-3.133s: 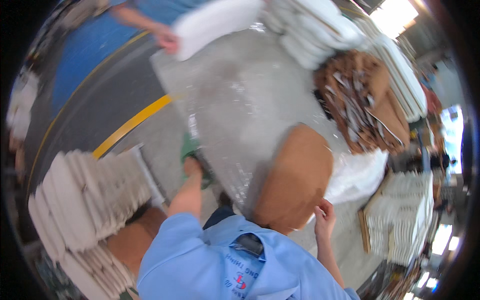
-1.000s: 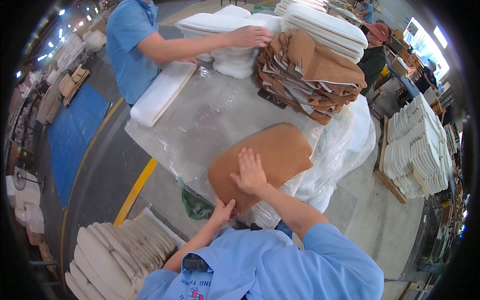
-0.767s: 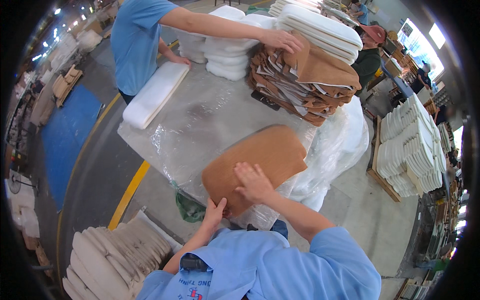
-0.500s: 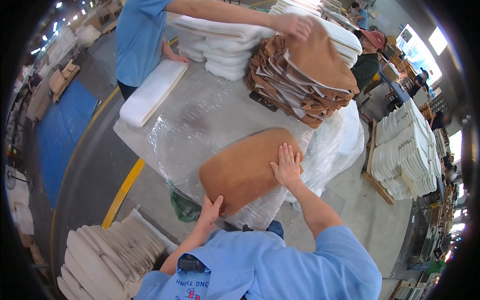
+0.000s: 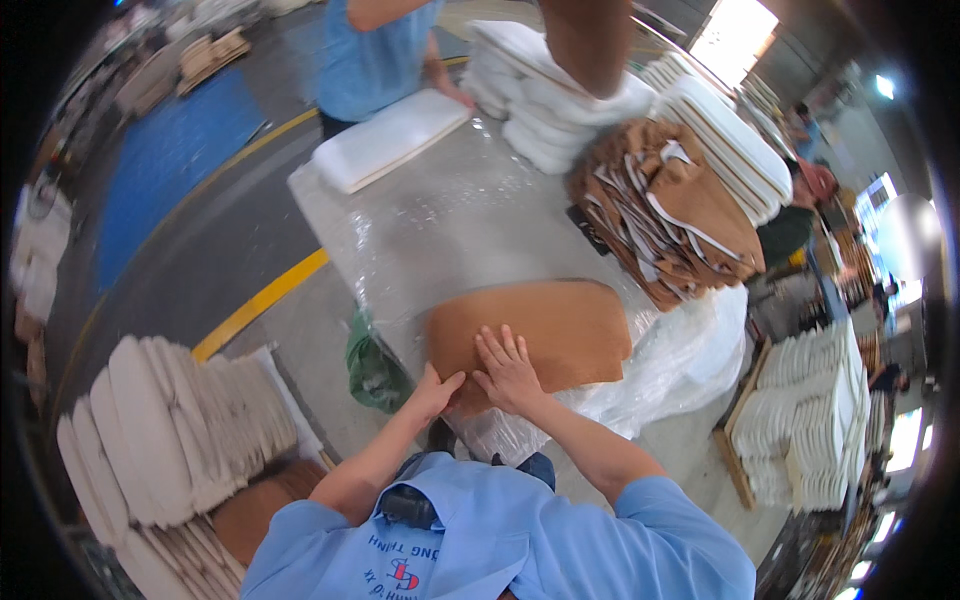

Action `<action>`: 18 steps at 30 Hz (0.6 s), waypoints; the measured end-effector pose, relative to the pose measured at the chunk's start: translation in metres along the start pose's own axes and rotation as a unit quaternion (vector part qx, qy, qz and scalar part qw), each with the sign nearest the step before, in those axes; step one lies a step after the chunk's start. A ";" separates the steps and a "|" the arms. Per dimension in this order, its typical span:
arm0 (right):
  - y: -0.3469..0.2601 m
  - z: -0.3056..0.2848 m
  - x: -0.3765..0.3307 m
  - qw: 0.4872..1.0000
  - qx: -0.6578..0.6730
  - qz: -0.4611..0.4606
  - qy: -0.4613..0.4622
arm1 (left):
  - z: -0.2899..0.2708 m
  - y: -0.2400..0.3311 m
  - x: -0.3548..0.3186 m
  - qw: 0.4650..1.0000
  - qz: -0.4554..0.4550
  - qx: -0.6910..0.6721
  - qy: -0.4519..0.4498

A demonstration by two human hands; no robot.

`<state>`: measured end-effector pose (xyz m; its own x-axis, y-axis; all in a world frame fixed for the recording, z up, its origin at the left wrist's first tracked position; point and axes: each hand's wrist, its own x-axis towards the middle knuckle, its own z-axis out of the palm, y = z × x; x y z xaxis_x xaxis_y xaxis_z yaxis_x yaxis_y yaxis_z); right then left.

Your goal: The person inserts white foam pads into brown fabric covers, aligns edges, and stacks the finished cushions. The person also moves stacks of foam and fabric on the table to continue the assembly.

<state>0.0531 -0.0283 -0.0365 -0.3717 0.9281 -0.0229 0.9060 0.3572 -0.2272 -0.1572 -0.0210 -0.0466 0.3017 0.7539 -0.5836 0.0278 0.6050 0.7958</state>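
Note:
A brown fabric-covered cushion (image 5: 560,325) lies flat at the near edge of a plastic-wrapped table (image 5: 430,215). My left hand (image 5: 437,392) is closed on its near left corner, thumb on top and the other fingers mostly hidden beneath. Spread over the upper face, close beside the left hand, my right hand (image 5: 508,375) presses down with an open palm. Farther right sits a heaped stack of brown fabric covers (image 5: 660,215) with white lining showing.
Across the table a co-worker in a blue shirt (image 5: 365,65) is beside a white foam pad (image 5: 390,140); a brown cover (image 5: 588,45) hangs raised there. White pads (image 5: 545,100) are piled behind. Beige cushions (image 5: 190,430) stand at my left, a loaded pallet (image 5: 800,420) at the right.
My right hand has slid from the cushion's right side to its left part, near my left hand. The cushion has turned slightly. The co-worker has lifted a brown cover off the stack.

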 end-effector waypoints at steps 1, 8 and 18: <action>0.001 0.000 0.010 0.999 -0.006 -0.035 -0.011 | 0.005 -0.003 -0.003 1.000 0.009 -0.022 0.012; 0.048 -0.020 0.052 0.998 -0.041 -0.037 -0.007 | 0.031 -0.037 -0.003 0.972 0.103 0.126 0.170; 0.254 -0.078 -0.004 0.995 0.009 0.075 0.064 | 0.119 -0.068 -0.051 0.963 0.122 0.001 0.238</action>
<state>0.3005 0.0669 -0.0183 -0.2023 0.9771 0.0663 0.9451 0.2125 -0.2482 -0.0612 -0.1311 -0.0520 -0.1722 0.9062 -0.3862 0.0125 0.3941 0.9190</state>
